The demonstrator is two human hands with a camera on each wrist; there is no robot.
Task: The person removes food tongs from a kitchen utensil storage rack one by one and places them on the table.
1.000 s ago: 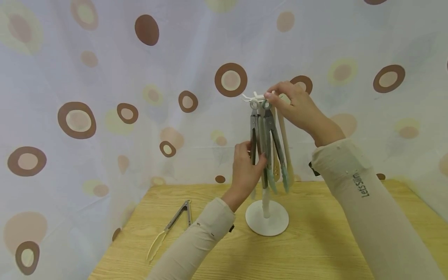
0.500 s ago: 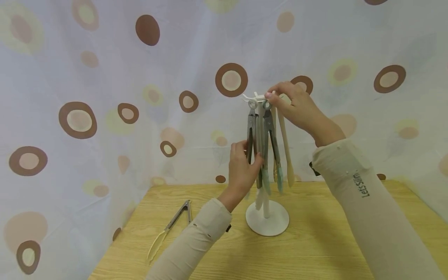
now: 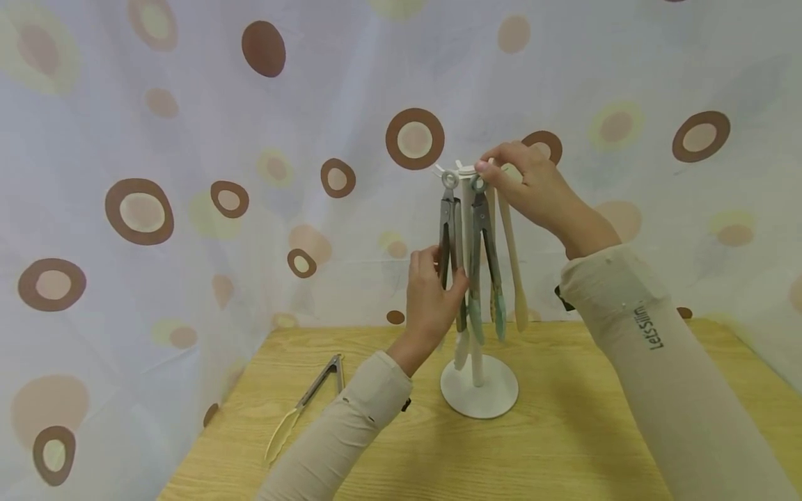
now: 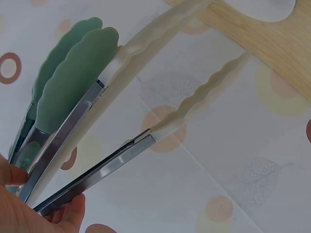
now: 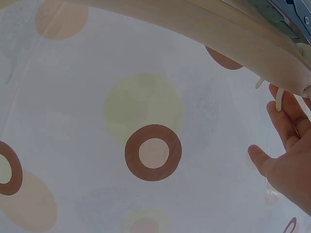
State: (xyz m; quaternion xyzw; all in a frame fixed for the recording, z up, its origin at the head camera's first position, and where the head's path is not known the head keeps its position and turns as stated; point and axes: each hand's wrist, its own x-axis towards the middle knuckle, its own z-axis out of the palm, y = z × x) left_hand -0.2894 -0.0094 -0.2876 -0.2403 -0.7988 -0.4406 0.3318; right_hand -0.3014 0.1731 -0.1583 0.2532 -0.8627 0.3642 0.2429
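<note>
Left grip (image 3: 431, 299) pinched the white-tipped tongs (image 3: 447, 207) beside the stand (image 3: 478, 372), hooked or not I couldn't tell; right grip (image 3: 532, 182) clasped its top! Green-tipped tongs (image 3: 481, 217) hung already, so seemingly just yellow-tipped tongs (image 3: 317, 383) remained, down on the worktop (image 3: 545, 445).

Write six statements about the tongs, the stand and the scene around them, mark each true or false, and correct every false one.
1. The green-tipped tongs hang from the white stand. True.
2. The left grip is around the white-tipped tongs. True.
3. The white stand is square at the bottom. False: its base is round.
4. A pair of yellow-tipped tongs lies on the wooden table. True.
5. The left grip is the higher of the two. False: the right grip is higher.
6. The background has no pattern. False: the cloth behind is spotted.
</note>
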